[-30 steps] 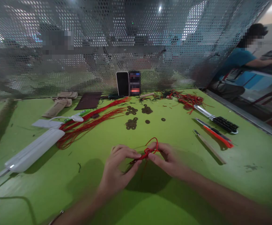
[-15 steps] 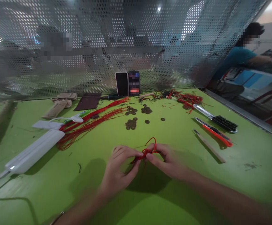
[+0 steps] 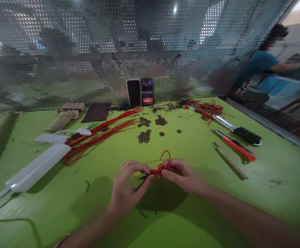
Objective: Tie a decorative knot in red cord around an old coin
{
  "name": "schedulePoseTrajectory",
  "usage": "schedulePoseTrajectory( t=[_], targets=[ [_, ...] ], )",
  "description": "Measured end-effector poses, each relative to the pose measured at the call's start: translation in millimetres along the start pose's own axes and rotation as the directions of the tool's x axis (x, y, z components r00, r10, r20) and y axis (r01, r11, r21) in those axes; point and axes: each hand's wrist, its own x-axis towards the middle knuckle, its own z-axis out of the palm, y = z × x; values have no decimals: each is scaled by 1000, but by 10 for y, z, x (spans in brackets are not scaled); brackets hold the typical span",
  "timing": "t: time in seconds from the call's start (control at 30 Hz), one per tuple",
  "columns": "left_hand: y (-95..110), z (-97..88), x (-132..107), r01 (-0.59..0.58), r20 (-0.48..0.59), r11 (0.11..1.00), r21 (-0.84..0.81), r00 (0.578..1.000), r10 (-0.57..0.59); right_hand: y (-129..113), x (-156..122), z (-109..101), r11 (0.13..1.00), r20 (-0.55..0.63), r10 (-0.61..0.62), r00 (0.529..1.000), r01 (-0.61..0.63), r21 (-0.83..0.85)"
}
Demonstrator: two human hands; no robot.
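Note:
A knotted red cord (image 3: 155, 171) is stretched between my two hands above the green table. My left hand (image 3: 131, 181) pinches its left end between thumb and fingertips, and a dark pointed end sticks out below those fingers. My right hand (image 3: 182, 175) pinches the other end, where a loose loop of cord rises above the thumb. Beyond the hands lie piles of round coins with holes (image 3: 144, 136), with single coins (image 3: 179, 131) to their right.
Bundles of red cord (image 3: 100, 137) lie left beside a white power strip (image 3: 37, 168). On the right are a brush (image 3: 246, 135), an orange cutter (image 3: 239, 148) and a thin wooden-handled tool (image 3: 229, 160). Two phones (image 3: 134, 93) lean on the perforated screen (image 3: 88, 69). A person (image 3: 258, 67) sits far right.
My left hand has slid slightly left along the cord, so more of the knotted stretch shows between the hands. My right hand keeps its pinch in nearly the same place.

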Motion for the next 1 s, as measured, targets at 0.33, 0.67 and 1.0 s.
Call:
schedulePoseTrajectory(
  t=[0.33,0.67,1.0],
  targets=[
    [25,6,-11,11,-40,1000,-19,999,-12,12,22,-2,972,44,41,998,-50,228],
    [36,13,11,-47,-1,999,-6,999,47,13,34,-27,975,-11,58,998,-54,214],
    [45,11,24,-53,-25,997,48,998,55,3,30,-24,976,-9,92,996,-88,197]
  ],
)
